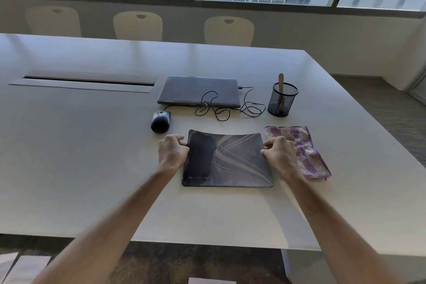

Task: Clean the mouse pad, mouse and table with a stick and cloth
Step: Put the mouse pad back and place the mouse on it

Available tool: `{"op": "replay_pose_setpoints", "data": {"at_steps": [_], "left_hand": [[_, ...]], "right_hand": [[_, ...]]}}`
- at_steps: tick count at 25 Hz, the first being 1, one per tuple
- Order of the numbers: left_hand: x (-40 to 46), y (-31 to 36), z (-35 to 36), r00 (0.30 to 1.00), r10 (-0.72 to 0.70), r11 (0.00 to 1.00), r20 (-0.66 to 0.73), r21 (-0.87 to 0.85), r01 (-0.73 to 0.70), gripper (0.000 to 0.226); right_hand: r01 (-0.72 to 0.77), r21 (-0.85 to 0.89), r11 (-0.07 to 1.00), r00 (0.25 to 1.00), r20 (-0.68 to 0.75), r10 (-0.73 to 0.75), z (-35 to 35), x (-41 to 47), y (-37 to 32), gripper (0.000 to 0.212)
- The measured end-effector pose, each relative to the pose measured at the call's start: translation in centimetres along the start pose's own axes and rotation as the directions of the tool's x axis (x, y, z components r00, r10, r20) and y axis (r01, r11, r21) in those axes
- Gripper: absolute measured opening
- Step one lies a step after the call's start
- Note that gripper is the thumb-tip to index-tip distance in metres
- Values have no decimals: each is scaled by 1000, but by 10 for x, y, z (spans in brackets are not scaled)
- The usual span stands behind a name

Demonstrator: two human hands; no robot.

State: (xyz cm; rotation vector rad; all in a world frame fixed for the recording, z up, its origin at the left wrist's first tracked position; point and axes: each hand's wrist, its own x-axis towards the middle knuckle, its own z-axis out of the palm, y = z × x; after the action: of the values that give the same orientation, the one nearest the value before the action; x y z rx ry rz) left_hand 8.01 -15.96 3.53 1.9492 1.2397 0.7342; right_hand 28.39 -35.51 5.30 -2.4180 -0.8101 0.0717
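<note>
We have the mouse pad (227,159) by its two side edges — our left hand (173,152) pinches the left edge with curled fingers, and our right hand (280,154) pinches the right one the same way. The pad lies near the front of the table (92,168), its far edge curling up a little. The mouse (160,121) sits just beyond the pad's left corner, the purple cloth (304,152) lies just beside the pad on the right, partly under our right wrist, and the stick (281,85) stands in the mesh cup (282,101) beside the closed laptop (199,91).

We judge the step to be lifting or shifting the pad so that it and the table beneath can be wiped. To do it well we should raise both edges evenly, keeping the pad from folding — and steer it clear of the mouse and its looped cable (221,108), which could snag. Setting it down away from the cloth leaves the cloth free to pick up next.
</note>
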Motion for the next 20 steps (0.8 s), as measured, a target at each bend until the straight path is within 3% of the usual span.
{"op": "replay_pose_setpoints", "data": {"at_steps": [7,12,20], "left_hand": [[-1,-1,-1,998,60,990,24,124,-63,45],[-6,1,-1,990,138,970,-5,203,-134,42],[9,-20,-25,946,324,886,-14,356,-298,33]], "right_hand": [[37,-17,999,999,-14,-37,3,-3,4,16],[34,-124,992,999,-15,-36,4,-5,3,6],[136,-169,976,986,-78,-150,14,2,-22,21]]}}
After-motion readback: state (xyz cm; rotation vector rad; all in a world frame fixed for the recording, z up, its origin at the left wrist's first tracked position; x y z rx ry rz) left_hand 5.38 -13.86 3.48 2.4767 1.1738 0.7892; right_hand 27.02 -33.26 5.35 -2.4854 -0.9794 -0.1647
